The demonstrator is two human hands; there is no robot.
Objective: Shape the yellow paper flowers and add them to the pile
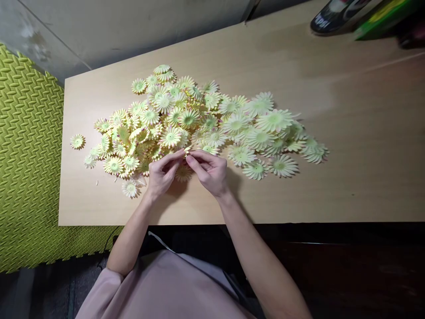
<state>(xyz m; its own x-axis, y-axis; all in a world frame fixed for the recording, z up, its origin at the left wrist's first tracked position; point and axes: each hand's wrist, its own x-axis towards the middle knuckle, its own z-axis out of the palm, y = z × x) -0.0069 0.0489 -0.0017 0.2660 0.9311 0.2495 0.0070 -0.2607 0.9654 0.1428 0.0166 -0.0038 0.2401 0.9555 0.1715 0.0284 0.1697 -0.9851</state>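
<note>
We see left hand (160, 175), right hand (212, 173): fingers pinched on 1 artificial daisy head (187, 150) at the flower pile's (189, 118) near edge; we judge it light, creasable, best held centrally.

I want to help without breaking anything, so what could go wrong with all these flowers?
The small yellow piece pinched between the left hand and right hand looks thin, so it might bend or tear. The heap of flowers is loose and close to both hands, so a bump could scatter it. One single flower lies near the table's left edge and might get knocked off.
</note>
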